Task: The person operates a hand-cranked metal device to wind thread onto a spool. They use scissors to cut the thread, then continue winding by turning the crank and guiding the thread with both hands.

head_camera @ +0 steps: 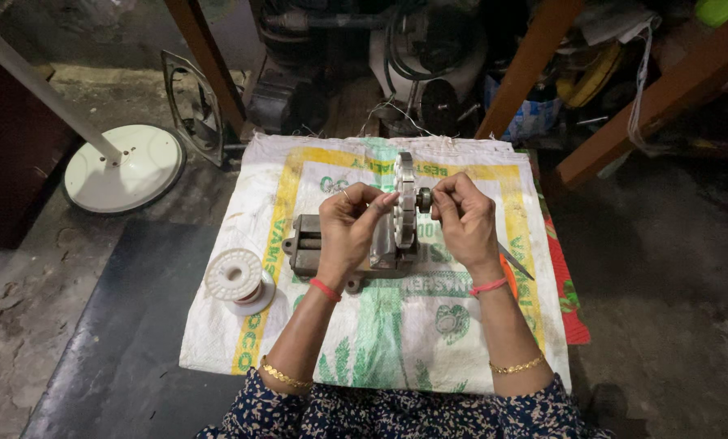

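**Both hands on a toothed metal disc, held edge-on in a small bench fixture**

Head view, looking down. A printed woven sack (429, 325) is spread flat on the floor as the work surface. At its centre stands a grey metal fixture (315, 244), and a round laminated metal disc (404, 201) with teeth around its rim stands upright in it, edge toward the camera.

Left hand (349, 223): at 9 o'clock of the disc, fingers curled and pressed together against the disc's left face near the top rim. Thumb and forefinger look pinched, but what lies between them is too small to tell.

Right hand (464, 218): at 3 o'clock of the disc, fingertips closed on a short dark hub (424, 199) that juts from the disc's right face. A thin metal blade (516, 261) shows just beyond the right wrist, at 4 o'clock of the disc; whether it is held cannot be told.

Both wrists carry a red thread band; both forearms carry a gold bracelet.

Surroundings: white wire spool (235, 277) at 8 o'clock of the fixture, resting at the sack's left edge. White round fan base (128, 167) with a pole at 10 o'clock, well apart, on the concrete. Dark machine parts lie beyond the sack at 12 o'clock.
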